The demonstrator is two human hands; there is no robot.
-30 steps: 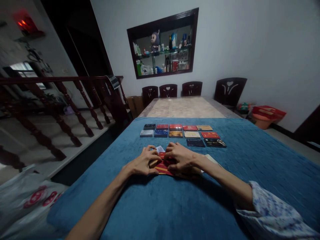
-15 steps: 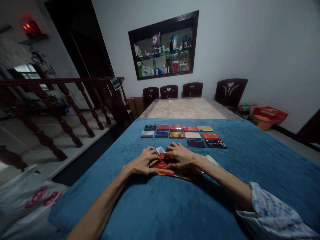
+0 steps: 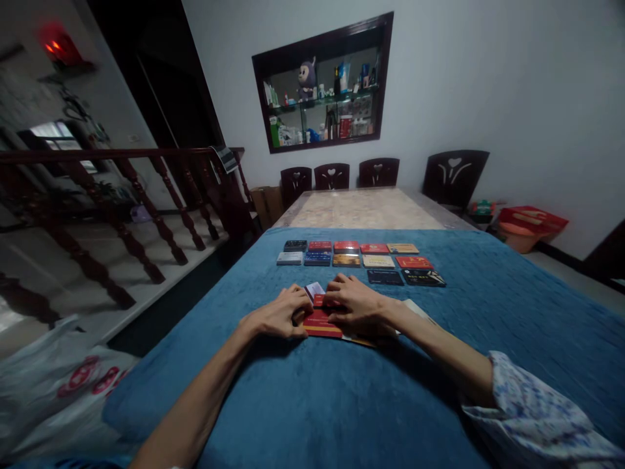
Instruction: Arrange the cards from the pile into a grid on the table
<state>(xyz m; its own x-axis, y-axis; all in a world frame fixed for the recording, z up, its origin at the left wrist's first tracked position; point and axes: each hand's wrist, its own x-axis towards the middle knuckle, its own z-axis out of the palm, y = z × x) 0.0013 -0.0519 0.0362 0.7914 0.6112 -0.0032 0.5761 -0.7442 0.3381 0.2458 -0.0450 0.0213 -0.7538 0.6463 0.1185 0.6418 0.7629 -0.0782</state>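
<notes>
Left grip [image 3: 276, 317] curled at left edge of card pile [image 3: 322, 324], right grip [image 3: 359, 306] pressing on top; real pinch: cannot tell. Risk: uneven push on soft blue cloth [image 3: 342, 404] fans pile, cards slide out. Pile red-faced, loosely stacked, between counter near edge and card rows [image 3: 361, 260].

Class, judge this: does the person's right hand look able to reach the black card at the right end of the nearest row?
Probably yes: only bare blue cloth lies between the right hand and that black card, and nothing stands in between.
</notes>
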